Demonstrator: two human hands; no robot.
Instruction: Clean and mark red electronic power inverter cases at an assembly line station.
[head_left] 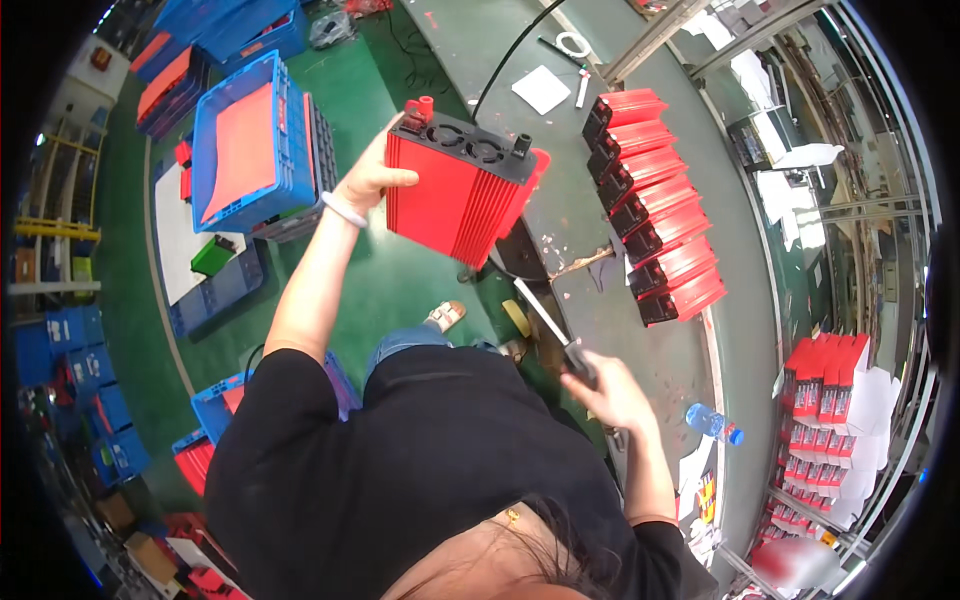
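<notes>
My left hand (372, 178) grips a red power inverter (440, 205) by its left side and holds it up in front of me. The inverter has ribbed red sides and a black end panel with two fans, a red terminal and a black terminal. Lower and to the right, my right hand (612, 390) is closed round the dark handle of a tool with a long pale shaft (540, 310). The shaft points up and left, apart from the inverter. Whether it is a screwdriver I cannot tell.
Several red inverters (665, 205) stand in a row on the grey-green workbench (560, 215). A water bottle (714, 423) lies near my right arm. Blue crates (238, 150) are stacked on the green floor at left. Red boxes (825, 380) are piled at far right.
</notes>
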